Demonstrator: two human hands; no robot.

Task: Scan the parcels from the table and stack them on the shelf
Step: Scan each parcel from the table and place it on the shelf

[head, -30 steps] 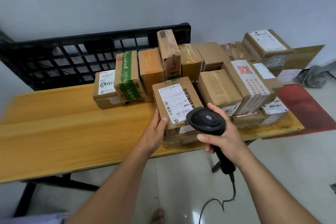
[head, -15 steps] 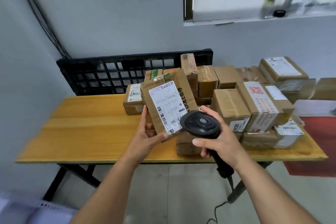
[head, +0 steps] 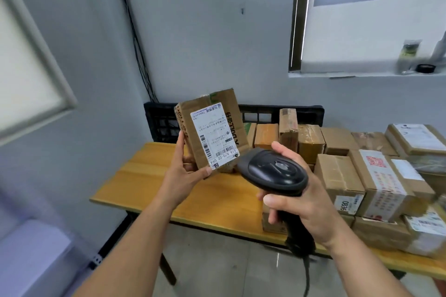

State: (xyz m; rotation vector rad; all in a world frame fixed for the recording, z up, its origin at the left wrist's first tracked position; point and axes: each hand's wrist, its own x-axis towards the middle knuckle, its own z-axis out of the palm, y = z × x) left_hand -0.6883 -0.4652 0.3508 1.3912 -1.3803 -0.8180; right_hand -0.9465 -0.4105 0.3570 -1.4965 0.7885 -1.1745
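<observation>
left hand (head: 185, 171) gripped labelled parcel (head: 212, 132) above table (head: 149, 176) | right hand (head: 301, 202) clenched round scanner (head: 272, 171), at parcel's 4 o'clock | label digits blurred, possibly 094

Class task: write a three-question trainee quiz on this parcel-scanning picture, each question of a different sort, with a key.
1. True or false: the left hand holds a labelled parcel with its white label facing the camera.
2. What does the right hand grip? A) a tape roll B) a barcode scanner C) a marker pen
3. Fill the gap: the other parcels are piled at the ___ end of the wooden table.
Key: 1 true; 2 B; 3 right.
</observation>
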